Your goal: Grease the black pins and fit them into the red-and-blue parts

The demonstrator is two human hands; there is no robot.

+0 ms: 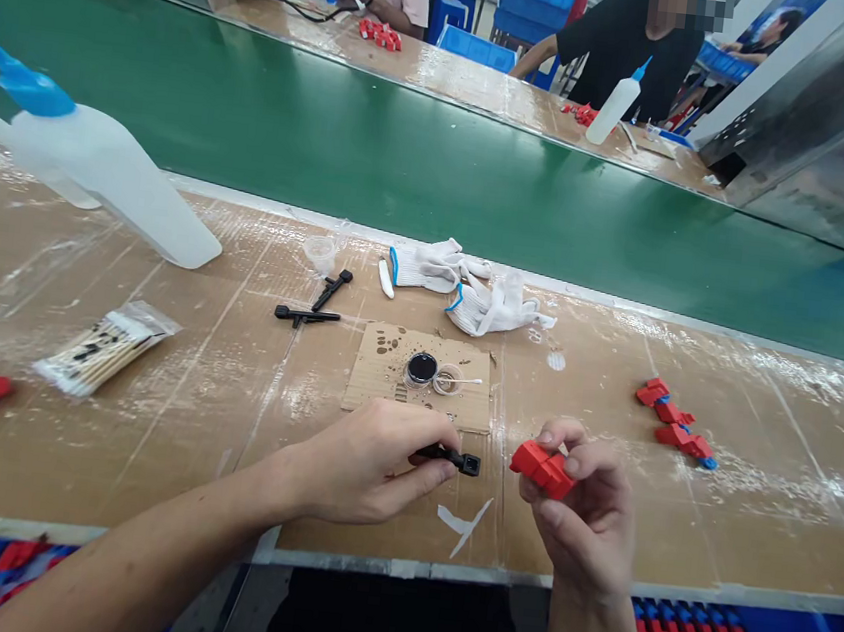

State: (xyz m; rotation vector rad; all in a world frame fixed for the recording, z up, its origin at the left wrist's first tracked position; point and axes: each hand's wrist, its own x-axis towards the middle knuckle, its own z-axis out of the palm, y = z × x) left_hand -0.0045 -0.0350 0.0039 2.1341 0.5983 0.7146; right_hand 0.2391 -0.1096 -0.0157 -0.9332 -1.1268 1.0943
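At a cardboard-covered bench [207, 354] beside a green conveyor [333, 156], the left hand [383, 463] pinches a slim black part [461, 461], the right hand [587, 504] 1 blocky red piece [543, 469].

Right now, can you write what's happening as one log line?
left hand: holds black part | right hand: holds red part | parts: apart | gloves: lying beyond cardboard

At lower center, the left hand [383, 463] is holding a black part [461, 460] while the right hand [587, 504] is gripping a red piece [544, 470], below the cardboard [370, 381] bearing an open black pot [421, 368].
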